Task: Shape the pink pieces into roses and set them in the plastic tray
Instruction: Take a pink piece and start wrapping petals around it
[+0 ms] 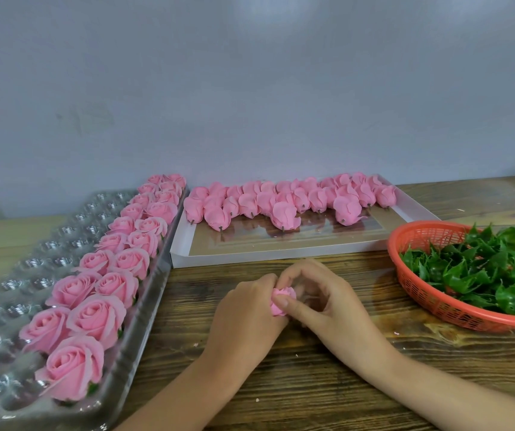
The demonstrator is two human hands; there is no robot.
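**A:** Which step is this?

**B:** Shaping. The left hand (243, 309) has its grip curled round the piece (281, 301). The right hand (321, 293) pinches the outer petals between thumb and forefinger. The piece sits between both hands, just above the counter (281, 384) and in front of the box (281, 251) of loose pieces (281, 200).

**A:** Nearly a rose?

**B:** I'd judge not. It looks tight beside the roses (94, 315) in the tray (16, 275), so the petals likely need more opening. Its underside is hidden by fingers.

**A:** And after that?

**B:** A carry left to the tray. The two columns along its right side hold roses and the cups further left are bare. The next free cup is probably in the third column, though glare makes the cups hard to read.

**A:** Room to move?

**B:** There is open counter between the hands and the tray. The tray's right rim and the near roses must be cleared on the way over. The box edge lies just beyond the knuckles. The basket (436, 309) of leaves (474, 269) is well apart on the right.
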